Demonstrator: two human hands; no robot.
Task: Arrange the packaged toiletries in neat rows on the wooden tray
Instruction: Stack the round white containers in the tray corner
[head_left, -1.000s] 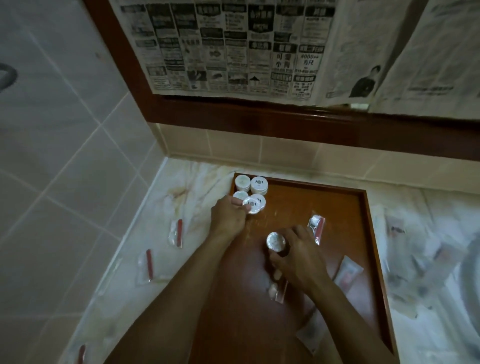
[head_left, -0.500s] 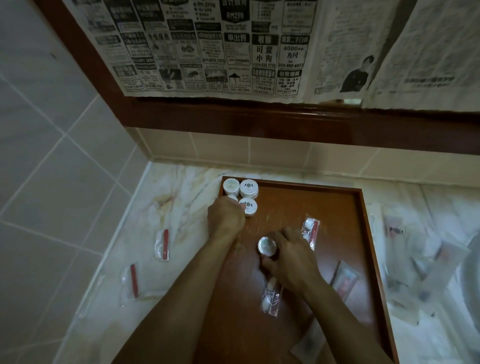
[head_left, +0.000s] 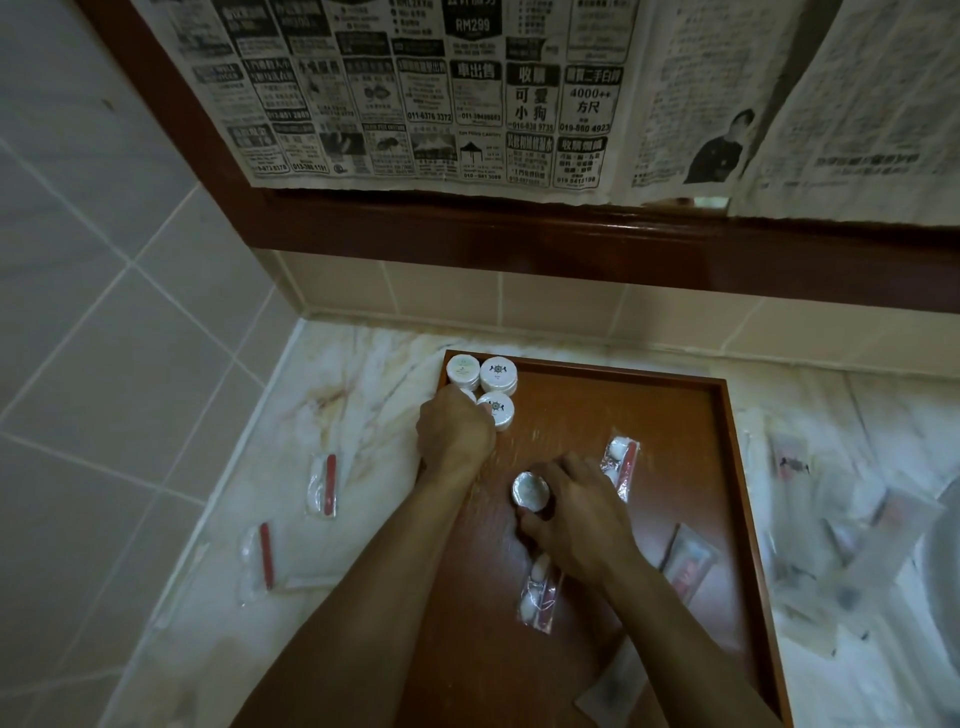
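Note:
A wooden tray (head_left: 675, 410) lies on the marble counter. In its far left corner stand round white toiletry tubs: two in the back row (head_left: 463, 370) (head_left: 498, 375) and one in front (head_left: 497, 409). My left hand (head_left: 453, 432) is curled over another tub next to them, which is mostly hidden. My right hand (head_left: 569, 512) grips a round white tub (head_left: 531, 489) in the tray's middle. Clear packets with red sticks lie on the tray (head_left: 621, 460) (head_left: 540, 590), and a flat sachet (head_left: 688, 564) lies at the right.
Two clear packets with red sticks (head_left: 323, 484) (head_left: 258, 558) lie on the counter left of the tray. Several blurred packets (head_left: 831, 519) are spread to its right. A tiled wall stands on the left, and a newspaper-covered mirror frame (head_left: 571, 239) behind.
My left hand has settled lower over the front-left tub in the corner group. My right hand still holds its tub near the tray's middle. The camera tilted slightly.

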